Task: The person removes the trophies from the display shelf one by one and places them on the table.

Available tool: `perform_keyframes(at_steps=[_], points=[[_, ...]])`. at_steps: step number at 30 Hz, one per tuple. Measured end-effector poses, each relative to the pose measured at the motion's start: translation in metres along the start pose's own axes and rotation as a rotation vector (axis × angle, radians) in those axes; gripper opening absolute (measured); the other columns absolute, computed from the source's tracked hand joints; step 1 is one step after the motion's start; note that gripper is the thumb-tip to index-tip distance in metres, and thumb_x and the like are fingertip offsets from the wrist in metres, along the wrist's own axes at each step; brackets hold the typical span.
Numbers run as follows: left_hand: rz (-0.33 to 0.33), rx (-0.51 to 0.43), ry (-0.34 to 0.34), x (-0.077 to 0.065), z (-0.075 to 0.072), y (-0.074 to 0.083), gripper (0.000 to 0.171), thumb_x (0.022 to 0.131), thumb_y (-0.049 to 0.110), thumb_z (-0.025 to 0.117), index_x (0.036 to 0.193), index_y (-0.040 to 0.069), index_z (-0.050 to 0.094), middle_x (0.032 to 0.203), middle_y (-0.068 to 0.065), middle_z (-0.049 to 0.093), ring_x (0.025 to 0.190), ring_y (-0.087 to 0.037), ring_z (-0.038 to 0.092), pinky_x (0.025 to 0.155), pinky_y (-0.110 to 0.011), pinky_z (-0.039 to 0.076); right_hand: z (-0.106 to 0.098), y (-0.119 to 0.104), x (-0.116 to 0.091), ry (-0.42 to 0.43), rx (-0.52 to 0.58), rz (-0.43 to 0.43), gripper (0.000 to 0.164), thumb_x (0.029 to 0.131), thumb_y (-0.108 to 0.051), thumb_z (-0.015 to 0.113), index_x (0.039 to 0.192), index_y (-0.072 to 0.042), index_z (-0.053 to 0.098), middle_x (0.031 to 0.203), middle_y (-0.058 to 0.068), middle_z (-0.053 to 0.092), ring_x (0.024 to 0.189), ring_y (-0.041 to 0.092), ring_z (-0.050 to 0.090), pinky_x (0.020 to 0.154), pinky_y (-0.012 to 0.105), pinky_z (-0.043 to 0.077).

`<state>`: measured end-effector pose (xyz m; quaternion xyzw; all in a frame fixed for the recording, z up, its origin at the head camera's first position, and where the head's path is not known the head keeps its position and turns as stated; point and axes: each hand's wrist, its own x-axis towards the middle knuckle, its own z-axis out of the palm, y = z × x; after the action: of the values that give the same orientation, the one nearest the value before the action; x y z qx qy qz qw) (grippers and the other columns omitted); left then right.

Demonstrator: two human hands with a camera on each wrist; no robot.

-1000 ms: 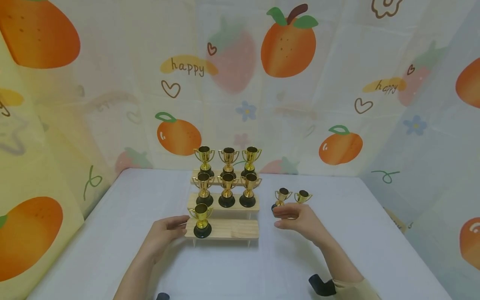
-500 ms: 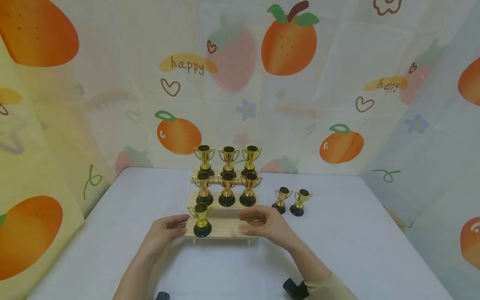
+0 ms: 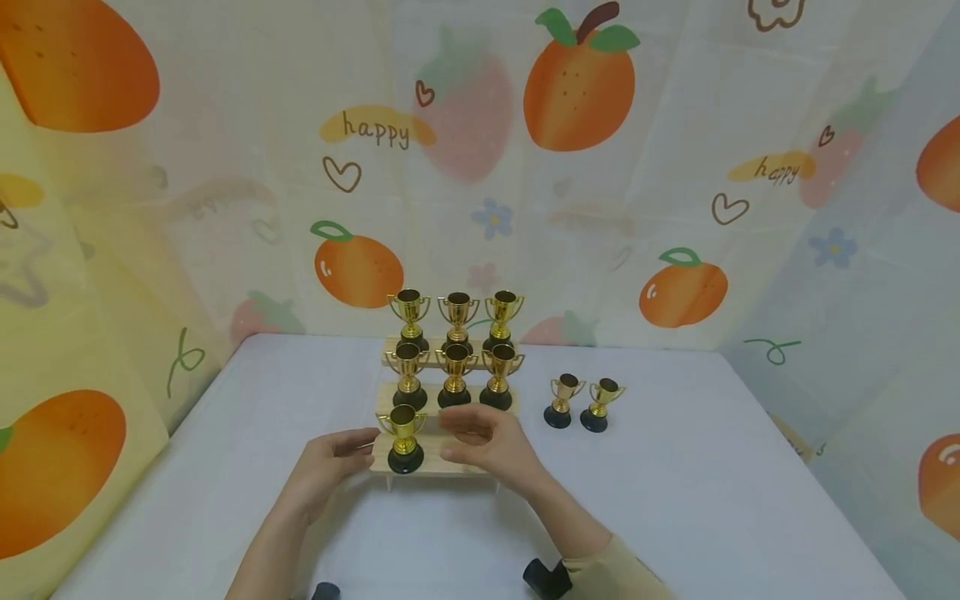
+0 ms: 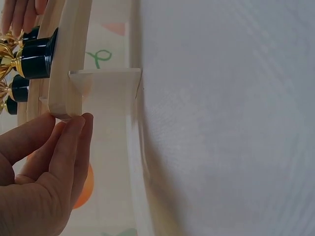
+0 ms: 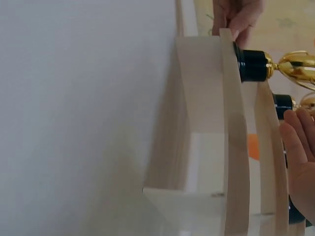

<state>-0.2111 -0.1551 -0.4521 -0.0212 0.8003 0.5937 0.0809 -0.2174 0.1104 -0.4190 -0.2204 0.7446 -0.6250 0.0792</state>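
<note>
A three-tier display rack with wooden boards stands mid-table, bearing small gold trophies on black bases. My left hand pinches the left end of the lowest board, thumb on one face and fingertips on the other in the left wrist view. On that board's left side stands one trophy. Just right of it, my right hand hovers over the board, nothing in its grasp. Its fingers look extended and slightly bent in the right wrist view. Both upper tiers carry three trophies each, like this middle one.
Two more trophies stand on the white table right of the rack: one upright, the other beside it. A fruit-print cloth hangs behind and at both sides. Clear supports lift the lowest board.
My right hand has moved left from beside the two loose trophies to above the lowest board, carrying nothing. The left hand keeps its place on the board's end; the trophies have not moved.
</note>
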Motion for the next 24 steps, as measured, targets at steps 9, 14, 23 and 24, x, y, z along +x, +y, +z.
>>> perform_keyframes(at_steps=[9, 14, 23, 24], points=[[0.0, 0.003, -0.001, 0.0, 0.0, 0.0, 0.046, 0.089, 0.001, 0.063, 0.134, -0.007, 0.056, 0.134, -0.027, 0.061, 0.123, -0.036, 0.063, 0.098, -0.035, 0.057, 0.019, 0.004, 0.013, 0.047, 0.005, -0.017, 0.045, 0.081, -0.008, 0.079, 0.124, -0.003, 0.065, 0.128, 0.018, 0.067, 0.119, 0.032, 0.066, 0.103, 0.03, 0.054], [0.012, 0.002, -0.003, 0.0, 0.0, 0.0, 0.046, 0.089, 0.002, 0.063, 0.134, -0.008, 0.056, 0.135, -0.028, 0.06, 0.122, -0.036, 0.064, 0.098, -0.036, 0.057, 0.028, 0.006, 0.018, 0.063, -0.01, 0.023, 0.044, 0.081, -0.009, 0.08, 0.122, -0.003, 0.066, 0.124, 0.019, 0.069, 0.116, 0.033, 0.067, 0.099, 0.029, 0.056], [0.014, 0.0, -0.008, 0.001, 0.0, -0.002, 0.046, 0.089, 0.002, 0.063, 0.134, -0.007, 0.056, 0.135, -0.027, 0.06, 0.122, -0.035, 0.064, 0.098, -0.037, 0.057, 0.039, 0.013, 0.024, 0.056, -0.006, 0.048, 0.038, 0.08, -0.007, 0.08, 0.116, -0.005, 0.068, 0.118, 0.017, 0.072, 0.113, 0.03, 0.069, 0.097, 0.028, 0.057], [0.014, 0.001, -0.007, 0.0, 0.0, -0.002, 0.046, 0.089, 0.002, 0.063, 0.134, -0.007, 0.056, 0.134, -0.027, 0.061, 0.122, -0.035, 0.064, 0.098, -0.037, 0.057, 0.04, 0.013, 0.025, 0.055, -0.003, 0.05, 0.037, 0.08, -0.007, 0.08, 0.115, -0.005, 0.068, 0.117, 0.017, 0.072, 0.112, 0.029, 0.069, 0.097, 0.028, 0.057]])
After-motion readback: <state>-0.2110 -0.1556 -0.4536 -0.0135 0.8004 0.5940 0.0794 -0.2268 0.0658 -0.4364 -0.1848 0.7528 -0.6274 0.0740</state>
